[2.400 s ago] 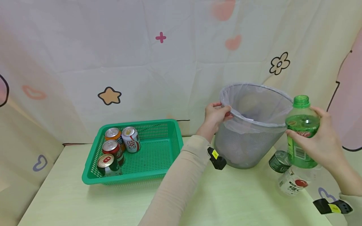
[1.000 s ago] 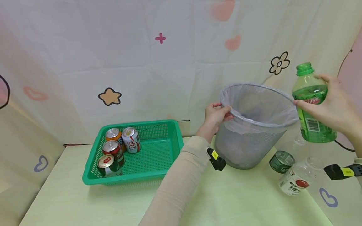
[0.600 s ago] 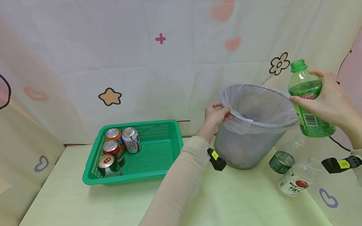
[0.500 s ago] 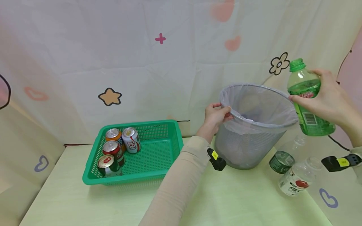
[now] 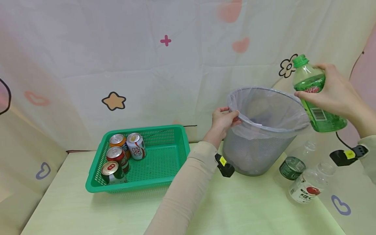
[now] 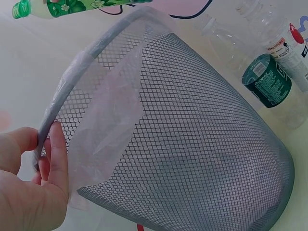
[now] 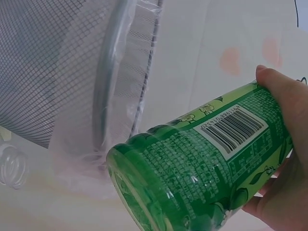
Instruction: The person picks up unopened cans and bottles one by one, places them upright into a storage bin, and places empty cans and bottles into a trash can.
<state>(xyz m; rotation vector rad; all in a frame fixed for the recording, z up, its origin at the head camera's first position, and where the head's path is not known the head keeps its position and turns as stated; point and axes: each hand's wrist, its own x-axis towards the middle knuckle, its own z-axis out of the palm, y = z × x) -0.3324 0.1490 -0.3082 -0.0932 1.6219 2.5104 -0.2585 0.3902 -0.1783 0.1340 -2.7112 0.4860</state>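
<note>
A grey mesh wastebasket (image 5: 249, 151) with a translucent liner stands on the table, leaning a little. My left hand (image 5: 222, 123) pinches its near left rim, liner included; in the left wrist view the thumb lies on one side of the rim and fingers (image 6: 58, 154) on the other. In my right hand (image 5: 337, 94) is a green plastic bottle (image 5: 320, 114), uncapped, tilted left beside the basket's right rim. Green liquid shows inside it. The right wrist view gives the bottle's base and barcode label (image 7: 233, 130) close up, with the thumb along its side.
Two clear plastic bottles, one with a dark green label (image 5: 292, 168) and one with a white label (image 5: 304, 189), stand right of the wastebasket. On the left, a green plastic basket (image 5: 155, 186) holds several drink cans (image 5: 136, 147). A patterned curtain (image 5: 164, 81) hangs behind.
The green bottle rose with my right hand, first drifting right, then moving left towards the wastebasket and tilting left. My left hand has kept its place on the rim.
</note>
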